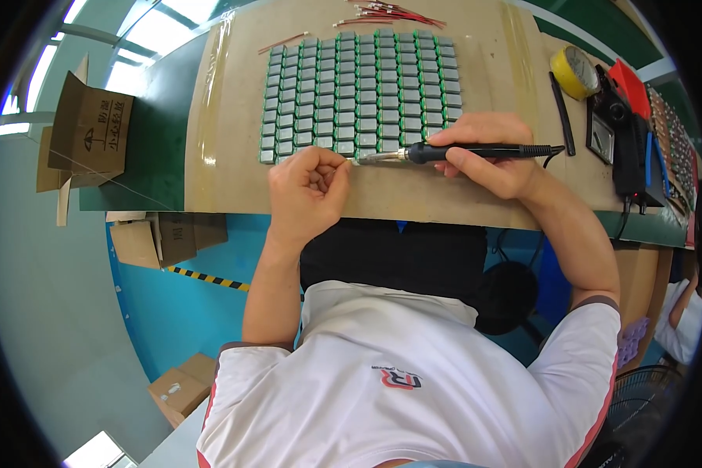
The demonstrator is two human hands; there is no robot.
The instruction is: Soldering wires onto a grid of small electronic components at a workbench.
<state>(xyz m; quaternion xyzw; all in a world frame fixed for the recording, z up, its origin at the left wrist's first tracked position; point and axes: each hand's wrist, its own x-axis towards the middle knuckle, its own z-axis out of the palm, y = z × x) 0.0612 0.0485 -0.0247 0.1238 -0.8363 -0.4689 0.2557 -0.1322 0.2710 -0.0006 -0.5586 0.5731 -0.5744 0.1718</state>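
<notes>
Rows of small grey blocks with green circuit-board edges [360,90] lie packed in a grid on the brown board [234,179]. My right hand [495,152] is closed round the black handle of a soldering iron [421,153], held nearly level. Its metal tip points left and reaches the near edge of the grid. Just left of that tip, my left hand [308,187] is closed in a pinch by the nearest row. Whatever lies between its fingertips is too small to make out.
Red wires with white connectors [390,13] lie beyond the grid. At the right are yellow tape [576,72], a black stick [561,113] and a black device with a red part [630,140]. An open carton [93,129] stands left. Another person's arm [682,300] shows far right.
</notes>
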